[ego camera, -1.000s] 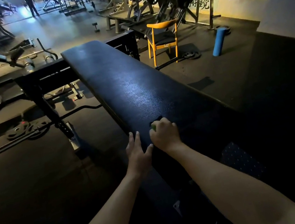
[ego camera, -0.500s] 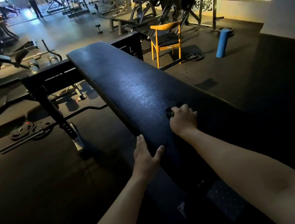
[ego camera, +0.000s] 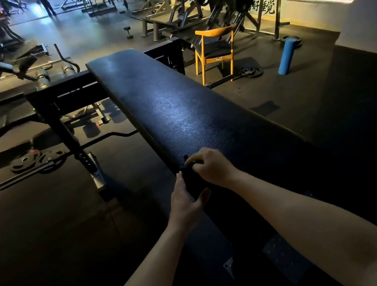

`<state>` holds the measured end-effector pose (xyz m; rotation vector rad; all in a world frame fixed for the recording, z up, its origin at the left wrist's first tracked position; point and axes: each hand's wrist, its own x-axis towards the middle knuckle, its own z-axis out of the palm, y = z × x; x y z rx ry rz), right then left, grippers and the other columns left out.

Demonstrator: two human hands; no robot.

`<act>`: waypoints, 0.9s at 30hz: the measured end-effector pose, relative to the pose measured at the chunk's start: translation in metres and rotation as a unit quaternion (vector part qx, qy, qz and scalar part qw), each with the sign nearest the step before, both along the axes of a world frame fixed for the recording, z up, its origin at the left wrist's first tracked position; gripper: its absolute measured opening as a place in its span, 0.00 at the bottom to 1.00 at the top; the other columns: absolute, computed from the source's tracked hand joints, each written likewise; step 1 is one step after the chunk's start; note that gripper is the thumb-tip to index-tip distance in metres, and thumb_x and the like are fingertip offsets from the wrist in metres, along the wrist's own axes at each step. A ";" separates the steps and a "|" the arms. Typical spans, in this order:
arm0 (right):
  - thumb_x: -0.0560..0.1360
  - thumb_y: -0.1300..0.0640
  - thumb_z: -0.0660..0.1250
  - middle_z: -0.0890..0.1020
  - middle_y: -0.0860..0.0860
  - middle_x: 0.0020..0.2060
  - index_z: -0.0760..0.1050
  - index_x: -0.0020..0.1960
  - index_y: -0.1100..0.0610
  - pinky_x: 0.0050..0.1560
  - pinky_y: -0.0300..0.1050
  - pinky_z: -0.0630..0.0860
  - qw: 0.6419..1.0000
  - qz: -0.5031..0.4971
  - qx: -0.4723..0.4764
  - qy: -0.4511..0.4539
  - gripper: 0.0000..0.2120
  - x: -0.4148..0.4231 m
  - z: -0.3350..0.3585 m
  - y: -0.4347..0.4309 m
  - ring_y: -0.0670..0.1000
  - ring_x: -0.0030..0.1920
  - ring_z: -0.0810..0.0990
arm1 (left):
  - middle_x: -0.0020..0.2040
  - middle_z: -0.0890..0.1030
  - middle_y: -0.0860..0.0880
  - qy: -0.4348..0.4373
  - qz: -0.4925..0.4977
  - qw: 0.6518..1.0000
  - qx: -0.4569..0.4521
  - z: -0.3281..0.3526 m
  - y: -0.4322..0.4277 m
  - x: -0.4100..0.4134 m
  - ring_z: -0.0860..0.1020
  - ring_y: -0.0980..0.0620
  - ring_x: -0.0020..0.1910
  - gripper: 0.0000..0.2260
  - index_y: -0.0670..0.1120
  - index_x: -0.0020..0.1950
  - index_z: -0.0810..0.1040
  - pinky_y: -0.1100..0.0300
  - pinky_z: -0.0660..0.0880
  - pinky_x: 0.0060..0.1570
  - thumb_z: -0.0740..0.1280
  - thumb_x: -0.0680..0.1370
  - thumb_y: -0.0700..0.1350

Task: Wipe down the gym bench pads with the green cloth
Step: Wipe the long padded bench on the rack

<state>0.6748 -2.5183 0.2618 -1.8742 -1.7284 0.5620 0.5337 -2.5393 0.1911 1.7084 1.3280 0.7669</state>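
Note:
A long black bench pad runs from the near centre away toward the upper left. My right hand lies on the pad near its left edge, fingers curled round the green cloth, of which only a small dark-green bit shows past the knuckles. My left hand rests with straight fingers against the pad's near left edge, just below the right hand, thumb spread toward the pad. Most of the cloth is hidden under the right hand.
A black bench frame and barbell with plates lie on the floor to the left. A yellow chair and blue foam roller stand to the right. A person stands far back among machines.
My right hand with the cloth has slid from mid-pad back left toward the pad's left edge. The left hand has stayed at the edge.

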 end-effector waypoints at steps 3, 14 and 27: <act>0.74 0.59 0.65 0.76 0.55 0.57 0.80 0.61 0.49 0.63 0.51 0.67 0.988 -0.138 0.052 -0.039 0.17 0.021 0.002 0.014 0.57 0.60 0.75 | 0.81 0.58 0.45 -0.002 0.002 1.000 -0.013 0.004 -0.005 0.000 0.55 0.51 0.80 0.48 0.42 0.81 0.55 0.62 0.52 0.75 0.72 0.70 0.61; 0.75 0.58 0.65 0.79 0.58 0.55 0.83 0.58 0.51 0.61 0.48 0.72 0.998 -0.035 -0.017 -0.046 0.14 -0.013 -0.007 0.011 0.61 0.57 0.78 | 0.81 0.54 0.50 -0.066 -0.004 0.995 -0.071 -0.002 -0.004 -0.003 0.55 0.62 0.74 0.52 0.47 0.82 0.41 0.69 0.54 0.69 0.76 0.73 0.53; 0.72 0.60 0.65 0.81 0.54 0.48 0.83 0.55 0.51 0.54 0.52 0.75 0.993 0.021 0.101 -0.065 0.15 -0.033 -0.011 0.003 0.60 0.49 0.79 | 0.77 0.66 0.47 -0.112 0.014 0.987 -0.111 -0.001 -0.012 -0.024 0.71 0.56 0.69 0.52 0.48 0.82 0.41 0.58 0.71 0.68 0.76 0.72 0.48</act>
